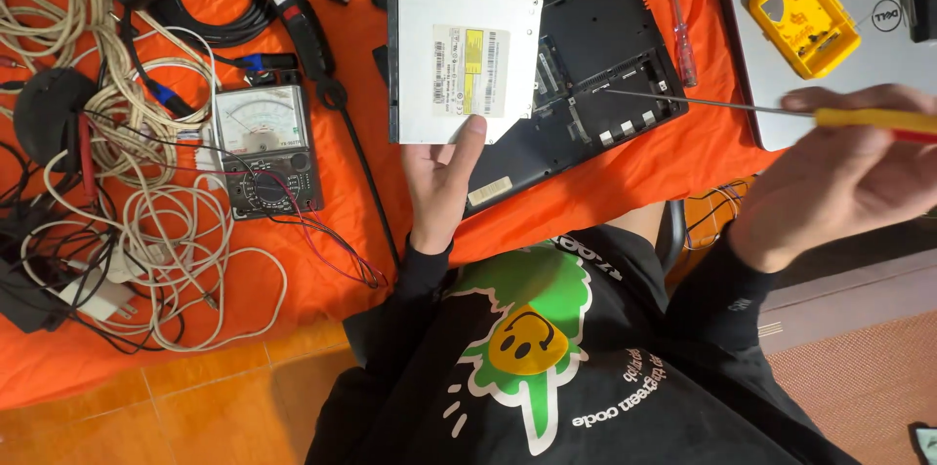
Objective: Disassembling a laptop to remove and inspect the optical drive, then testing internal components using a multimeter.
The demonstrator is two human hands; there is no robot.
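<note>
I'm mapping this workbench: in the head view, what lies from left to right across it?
Tangled white cables → analog multimeter → left hand holding a silver optical drive → small red screwdriver → yellow case → right hand.

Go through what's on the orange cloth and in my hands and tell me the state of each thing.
Optical drive: out of the laptop, held up by the left hand.
Black laptop base: bottom up, cover off, bay bare.
Screwdriver: gripped in the right hand, tip at the base.
Meter: lying face up, leads attached.
Silver laptop: lid closed.
Cables: loose and tangled.
</note>
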